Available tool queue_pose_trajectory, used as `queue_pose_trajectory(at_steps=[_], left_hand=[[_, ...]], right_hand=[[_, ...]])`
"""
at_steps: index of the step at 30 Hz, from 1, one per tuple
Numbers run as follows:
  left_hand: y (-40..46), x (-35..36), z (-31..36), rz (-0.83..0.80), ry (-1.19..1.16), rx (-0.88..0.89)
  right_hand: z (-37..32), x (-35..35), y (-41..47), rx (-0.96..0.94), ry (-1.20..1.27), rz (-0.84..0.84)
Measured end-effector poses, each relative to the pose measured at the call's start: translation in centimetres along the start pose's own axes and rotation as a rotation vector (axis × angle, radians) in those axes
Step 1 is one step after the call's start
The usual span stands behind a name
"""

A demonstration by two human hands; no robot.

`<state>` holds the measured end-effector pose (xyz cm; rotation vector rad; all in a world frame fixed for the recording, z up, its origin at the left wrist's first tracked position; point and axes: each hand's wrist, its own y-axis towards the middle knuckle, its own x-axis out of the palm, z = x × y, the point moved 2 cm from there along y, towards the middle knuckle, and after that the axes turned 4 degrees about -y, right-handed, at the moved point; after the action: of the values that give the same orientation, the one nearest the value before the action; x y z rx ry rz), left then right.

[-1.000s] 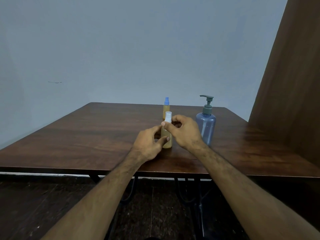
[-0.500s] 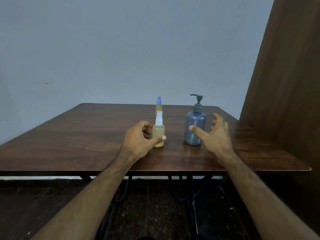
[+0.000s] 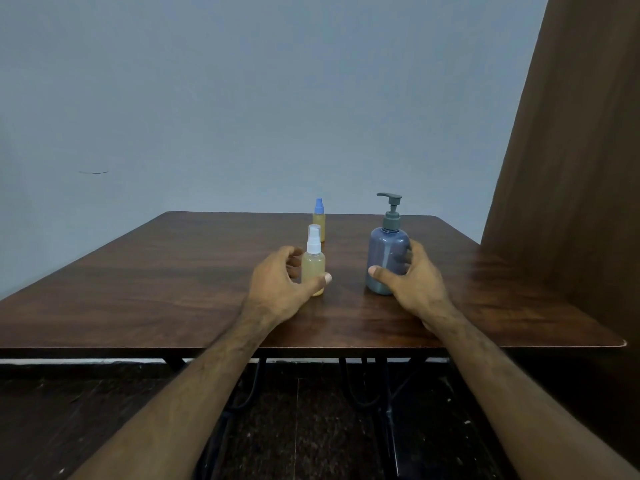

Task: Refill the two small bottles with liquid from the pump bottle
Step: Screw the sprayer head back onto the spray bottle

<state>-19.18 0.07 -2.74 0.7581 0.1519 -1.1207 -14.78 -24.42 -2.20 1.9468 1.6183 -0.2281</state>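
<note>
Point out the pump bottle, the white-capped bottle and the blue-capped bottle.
pump bottle (image 3: 385, 258): head view, on its blue body.
white-capped bottle (image 3: 313, 266): head view, on its yellow body.
blue-capped bottle (image 3: 319, 220): head view, on its yellow body.

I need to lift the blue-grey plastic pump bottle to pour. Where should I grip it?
Grip the blue-grey plastic pump bottle around its round lower body, from its right side, as the right hand does; the thin pump neck gives poor hold.

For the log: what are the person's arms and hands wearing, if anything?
Nothing shows on them. The left hand and right hand are bare: no gloves, rings, watch or bands. Both forearms are bare to the frame's bottom edge, with no sleeve in view.
</note>
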Motion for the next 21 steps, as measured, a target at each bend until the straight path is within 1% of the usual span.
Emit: queue_pose_trajectory(at_steps=[2, 6, 10, 14, 21], left_hand=[[0.0, 0.0, 0.2, 0.014, 0.044, 0.005], [0.1, 0.2, 0.1, -0.004, 0.001, -0.049], [0.7, 0.2, 0.1, -0.016, 0.026, -0.080], [2.7, 0.2, -0.6, -0.044, 0.109, -0.107], [7.5, 1.1, -2.8, -0.074, 0.179, -0.165]], right_hand=[[-0.2, 0.0, -0.1, 0.002, -0.021, -0.006], [-0.9, 0.1, -0.1, 0.001, -0.068, -0.025], [-1.3, 0.2, 0.5, 0.009, -0.111, -0.053], [-1.3, 0.6, 2.1, 0.030, -0.140, -0.074], [-0.9, 2.3, 6.4, 0.053, -0.190, -0.116]])
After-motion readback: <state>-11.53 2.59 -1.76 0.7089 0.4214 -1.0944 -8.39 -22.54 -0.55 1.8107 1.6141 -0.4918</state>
